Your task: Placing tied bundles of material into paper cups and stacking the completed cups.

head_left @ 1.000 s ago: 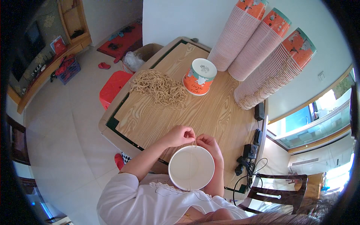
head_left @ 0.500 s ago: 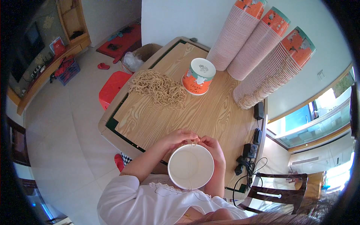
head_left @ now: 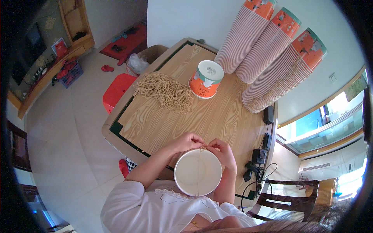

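A white-lined paper bucket (head_left: 191,174) is right in front of me, its mouth facing up, close against my body. At its far rim, a thin tan cord (head_left: 203,147) is pinched between the fingertips of my left hand (head_left: 188,142) and my right hand (head_left: 223,153). A thin line of cord runs down across the mouth to the near rim. Farther off on the table lies a loose pile of tan cords (head_left: 164,93). Beside that pile, an orange and green bucket (head_left: 205,83) stands upside down.
Three tall stacks of nested paper buckets (head_left: 268,44) rise at the far right of the wooden table (head_left: 217,120); cords hang along the nearest stack. Black power adapters and cables (head_left: 258,156) line the right edge. A red stool (head_left: 117,93) is at the left, a dark chair (head_left: 289,200) at the right.
My fingertips have drawn slightly apart at the far rim, and the cord loop between them has become a small tight bunch. My right hand has shifted a little right; the bucket has stayed put.
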`<state>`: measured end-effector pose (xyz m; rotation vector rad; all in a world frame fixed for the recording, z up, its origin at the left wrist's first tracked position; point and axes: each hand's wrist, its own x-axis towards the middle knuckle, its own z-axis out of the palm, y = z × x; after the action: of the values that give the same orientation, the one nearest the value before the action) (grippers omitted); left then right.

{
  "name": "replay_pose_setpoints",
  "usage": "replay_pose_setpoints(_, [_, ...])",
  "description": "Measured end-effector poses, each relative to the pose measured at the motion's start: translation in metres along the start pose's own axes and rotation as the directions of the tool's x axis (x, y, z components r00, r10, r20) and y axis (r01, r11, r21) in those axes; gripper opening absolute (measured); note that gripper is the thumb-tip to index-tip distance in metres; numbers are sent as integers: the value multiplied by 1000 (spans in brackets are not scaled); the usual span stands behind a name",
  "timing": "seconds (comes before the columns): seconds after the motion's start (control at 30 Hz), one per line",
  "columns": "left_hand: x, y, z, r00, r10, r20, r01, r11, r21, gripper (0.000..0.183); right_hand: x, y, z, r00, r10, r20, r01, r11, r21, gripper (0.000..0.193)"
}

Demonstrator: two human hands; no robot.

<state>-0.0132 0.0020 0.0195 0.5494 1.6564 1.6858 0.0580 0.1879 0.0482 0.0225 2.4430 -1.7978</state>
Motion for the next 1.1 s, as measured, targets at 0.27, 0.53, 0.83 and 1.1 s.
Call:
replay_pose_setpoints(0.27, [8, -3, -3, 999, 0, 50, -5, 996, 89, 17, 7, 5, -3, 998, -53, 23, 54, 998, -44, 9])
replay_pose_setpoints(0.53, [9, -6, -3, 996, -14, 86, 16, 1000, -27, 18, 7, 6, -2, 999, 7, 40, -8, 999, 33, 6])
replay_pose_setpoints(0.83, [-2, -31, -18, 990, -33, 139, 92, 892, -442, 17, -18, -46, 3, 937, -329, 116, 347, 851, -394, 37])
replay_pose_setpoints(1.1, [-6, -17, -13, 992, -25, 120, 74, 901, -428, 19, -15, -59, 20, 929, -336, 155, 368, 800, -474, 46])
